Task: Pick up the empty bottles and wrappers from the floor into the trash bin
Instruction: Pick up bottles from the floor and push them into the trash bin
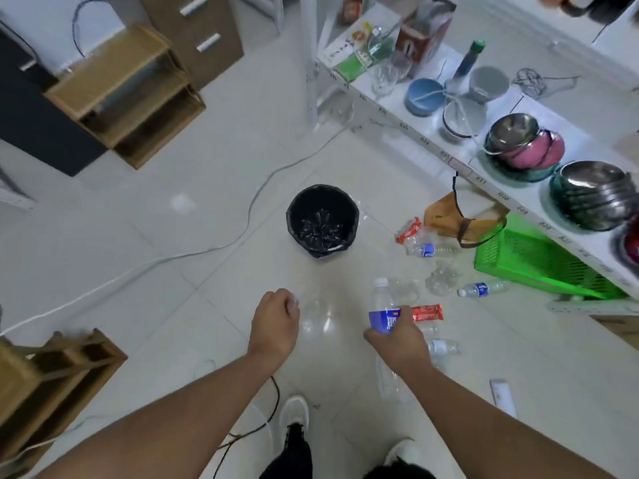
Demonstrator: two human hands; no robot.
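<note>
Right hand (397,340) wrapped around blue-label water bottle (382,307), left hand (275,323) curled on clear crushed bottle (311,311), black-lined trash bin (294,216) ahead, red wrapper (428,312) beside right hand.

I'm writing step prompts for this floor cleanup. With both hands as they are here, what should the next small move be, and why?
Probably carry the right hand forward over the black-lined trash bin and let go. It already grips an empty blue-labelled bottle, and the bin stands open ahead. The left hand seems closed on something clear too, though that is blurred.

left hand's (275,321) clear item blurred
</note>
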